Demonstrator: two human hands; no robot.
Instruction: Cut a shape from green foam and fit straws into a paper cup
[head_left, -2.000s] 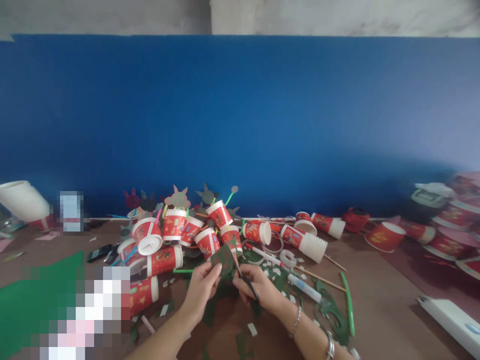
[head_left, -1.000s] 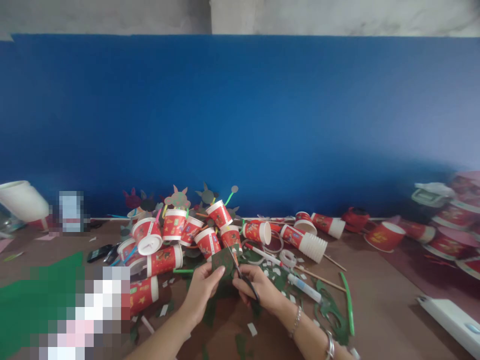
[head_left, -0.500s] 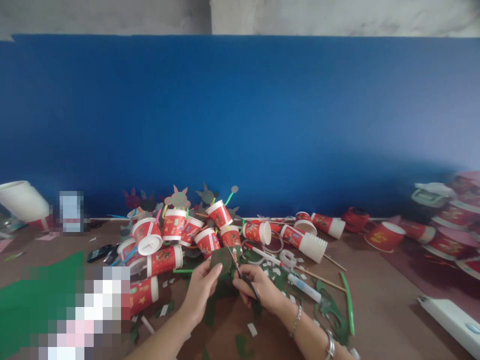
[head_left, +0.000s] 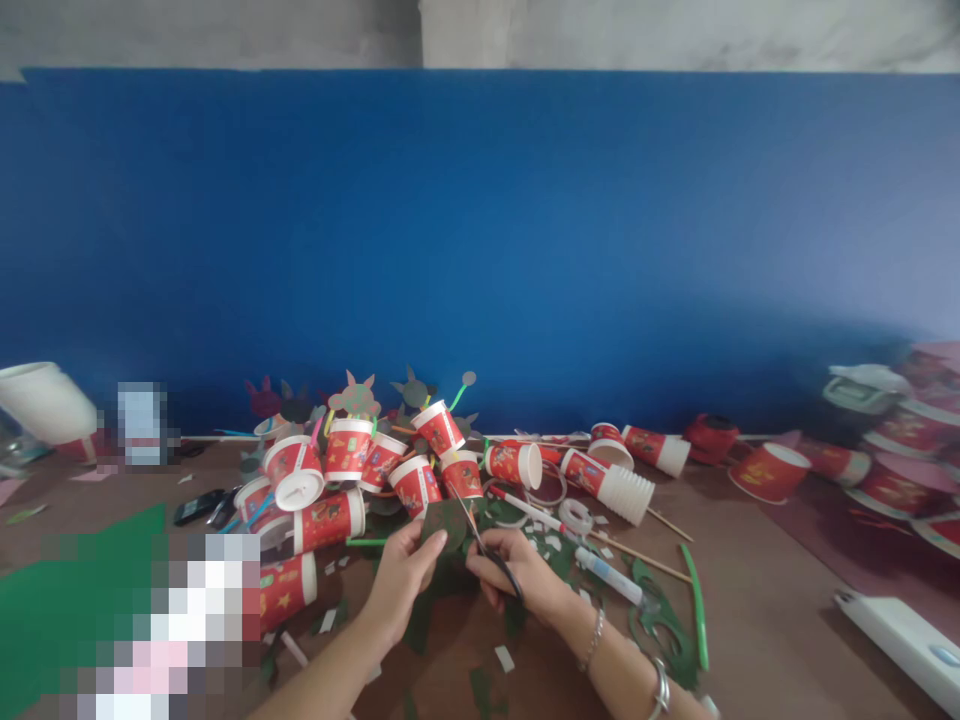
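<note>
A dark green paper piece point(head_left: 445, 522) is pinched between the thumb and fingers of my left hand point(head_left: 406, 577), just in front of the pile of cups. My right hand point(head_left: 519, 574) is closed around the dark handles of a pair of scissors point(head_left: 472, 518). The blades point up and to the left, at the right edge of the paper. Behind both hands lie red paper cups point(head_left: 415, 485), some with straws and paper animal heads point(head_left: 356, 397). Green scraps lie on the table under the hands.
A stack of cups point(head_left: 609, 487), a glue tube point(head_left: 609, 576), a wooden stick point(head_left: 641, 556) and a green straw point(head_left: 695, 606) lie to the right. Green sheets point(head_left: 82, 590) lie at left. A white box-like object point(head_left: 904, 645) is at far right. A blue wall point(head_left: 480, 240) stands behind.
The paper and scissors have shifted very slightly between my hands. Both hands keep their grip, and the objects around them look unmoved.
</note>
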